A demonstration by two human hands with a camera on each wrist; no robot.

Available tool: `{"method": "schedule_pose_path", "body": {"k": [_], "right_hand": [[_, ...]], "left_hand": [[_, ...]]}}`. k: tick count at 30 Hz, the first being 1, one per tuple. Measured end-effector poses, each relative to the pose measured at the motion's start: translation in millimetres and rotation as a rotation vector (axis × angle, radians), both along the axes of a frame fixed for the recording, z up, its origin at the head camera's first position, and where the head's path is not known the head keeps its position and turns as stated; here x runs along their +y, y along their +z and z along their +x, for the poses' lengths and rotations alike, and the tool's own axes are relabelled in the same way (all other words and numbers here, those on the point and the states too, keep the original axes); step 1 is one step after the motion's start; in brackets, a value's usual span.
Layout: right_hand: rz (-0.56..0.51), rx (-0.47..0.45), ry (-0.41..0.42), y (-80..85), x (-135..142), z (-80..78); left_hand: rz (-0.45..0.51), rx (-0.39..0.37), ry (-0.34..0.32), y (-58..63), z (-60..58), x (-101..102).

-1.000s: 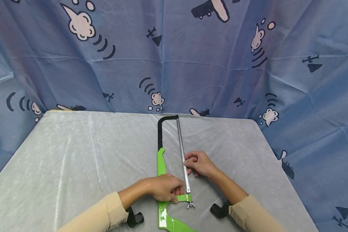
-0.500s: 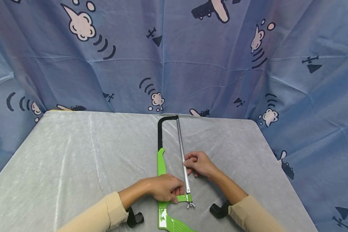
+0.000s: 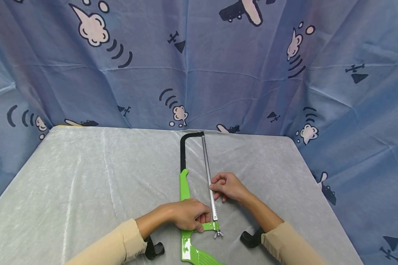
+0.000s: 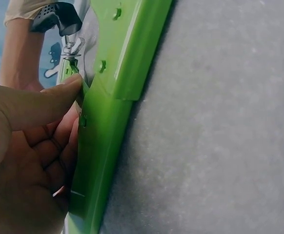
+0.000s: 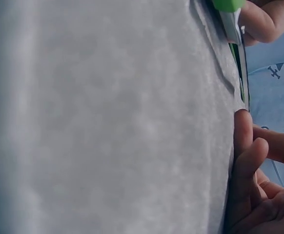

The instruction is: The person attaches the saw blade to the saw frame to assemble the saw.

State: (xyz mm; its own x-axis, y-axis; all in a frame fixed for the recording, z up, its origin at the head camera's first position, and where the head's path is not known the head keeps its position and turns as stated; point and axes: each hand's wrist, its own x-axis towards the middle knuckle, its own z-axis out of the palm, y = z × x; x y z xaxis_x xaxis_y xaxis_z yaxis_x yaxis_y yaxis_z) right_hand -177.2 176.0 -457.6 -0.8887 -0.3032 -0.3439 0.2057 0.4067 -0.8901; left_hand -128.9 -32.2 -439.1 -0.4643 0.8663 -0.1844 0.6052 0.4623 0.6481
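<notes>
Grey surface (image 3: 129,173) is creased at left; blue curtain (image 3: 215,86) hangs behind and on both sides, printed with white clouds (image 3: 93,30), planes (image 3: 252,11).

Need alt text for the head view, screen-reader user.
A green and black hacksaw lies on a grey cloth, a person's left hand gripping its green crosspiece and right hand pinching its silver blade. A blue patterned curtain hangs behind.
</notes>
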Motion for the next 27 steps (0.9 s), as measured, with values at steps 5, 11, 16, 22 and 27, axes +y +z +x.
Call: {"method": "schedule_pose_path", "body": {"k": [5, 11, 16, 22, 27], "right_hand": [[0.009, -0.005, 0.009, 2.0, -0.8, -0.5], [0.015, 0.001, 0.026, 5.6, -3.0, -0.9], [0.031, 0.02, 0.014, 7.1, -5.2, 0.7], [0.007, 0.036, -0.007, 7.7, -4.3, 5.3], [-0.027, 0.065, 0.026, 11.7, 0.3, 10.6]], "left_hand": [[0.001, 0.0, 0.002, -0.6, 0.3, -0.3], [-0.001, 0.002, 0.006, -0.3, 0.4, -1.0], [0.01, 0.005, -0.001, -0.8, 0.1, -1.5], [0.021, 0.012, -0.006, -1.5, 0.1, -1.9], [0.022, 0.009, -0.007, -2.0, -0.6, -2.0]]}}
